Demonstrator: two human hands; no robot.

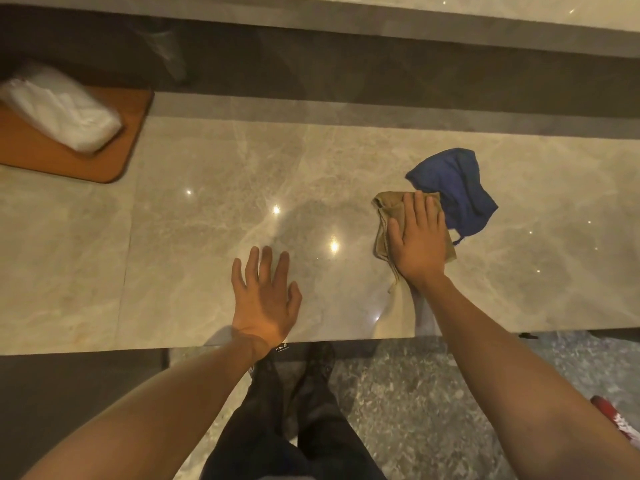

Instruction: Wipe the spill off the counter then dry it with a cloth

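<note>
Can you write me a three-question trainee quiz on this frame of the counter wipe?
1. True or false: the right hand presses flat on the tan cloth.
2. Which cloth lies untouched behind the tan one? A) white B) blue C) red
3. Fill in: the left hand rests with fingers spread on the bare ____.

Key:
1. True; the palm lies flat on it, with no closed grip.
2. B; the blue cloth lies bunched on the counter, partly under the tan cloth's far edge.
3. Counter; the left hand holds nothing.
</note>
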